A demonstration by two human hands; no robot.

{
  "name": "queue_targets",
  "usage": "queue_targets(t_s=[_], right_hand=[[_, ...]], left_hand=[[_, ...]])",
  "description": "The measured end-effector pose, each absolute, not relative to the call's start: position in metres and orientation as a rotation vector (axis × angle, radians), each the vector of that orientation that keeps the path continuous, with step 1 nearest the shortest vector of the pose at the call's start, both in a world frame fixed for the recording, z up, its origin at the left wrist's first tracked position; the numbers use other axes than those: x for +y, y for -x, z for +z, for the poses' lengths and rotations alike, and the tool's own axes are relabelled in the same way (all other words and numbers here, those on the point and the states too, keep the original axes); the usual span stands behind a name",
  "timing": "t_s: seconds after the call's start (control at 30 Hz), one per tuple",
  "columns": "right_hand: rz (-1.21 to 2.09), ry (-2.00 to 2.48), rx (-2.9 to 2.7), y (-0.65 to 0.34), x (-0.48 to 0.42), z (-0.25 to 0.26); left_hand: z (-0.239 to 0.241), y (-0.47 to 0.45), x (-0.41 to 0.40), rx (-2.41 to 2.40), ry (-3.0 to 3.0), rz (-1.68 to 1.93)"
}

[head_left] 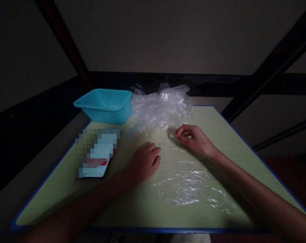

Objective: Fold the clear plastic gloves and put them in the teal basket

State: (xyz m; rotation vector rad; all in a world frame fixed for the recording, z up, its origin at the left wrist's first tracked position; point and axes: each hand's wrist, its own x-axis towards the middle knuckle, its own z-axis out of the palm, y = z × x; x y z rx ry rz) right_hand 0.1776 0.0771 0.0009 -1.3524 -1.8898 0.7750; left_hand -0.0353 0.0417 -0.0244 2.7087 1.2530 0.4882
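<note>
Thin clear plastic film lies crinkled and flat on the table in front of me. My right hand is raised a little at its far edge, thumb and fingers pinched on the film. My left hand is low over the table, its fingers curled at the film's far left edge; the exact contact there is hard to make out. Beyond both hands is a loose heap of clear thin plastic pieces, some with finger-like ends, like disposable gloves.
A turquoise plastic basin stands at the back left, beside the heap. A phone with a lit, partly pixelated screen lies left of my left hand. The pale table has a blue rim. A wall rises behind it.
</note>
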Motion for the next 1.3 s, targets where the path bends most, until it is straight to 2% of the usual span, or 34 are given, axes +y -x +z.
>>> queue_targets(t_s=[0.23,0.6,0.83,1.07,1.3], right_hand=[[0.535,1.526,-1.939,-0.183,0.079,-0.012],[0.695,1.543,-1.846,-0.179,0.092,-0.016],[0.599,1.323,-1.836,-0.177,0.064,0.001],[0.421,0.953,-2.207,-0.183,0.046,0.006],[0.527,0.857,-2.586,-0.186,0.031,0.010]], left_hand=[[-0.022,0.037,0.043,1.306,-2.665,0.446],[-0.024,0.039,0.043,1.320,-2.693,0.443],[-0.024,0.038,0.044,1.334,-2.676,0.413],[-0.024,0.038,0.044,1.364,-2.649,0.450],[-0.022,0.037,0.044,1.471,-2.521,0.535]])
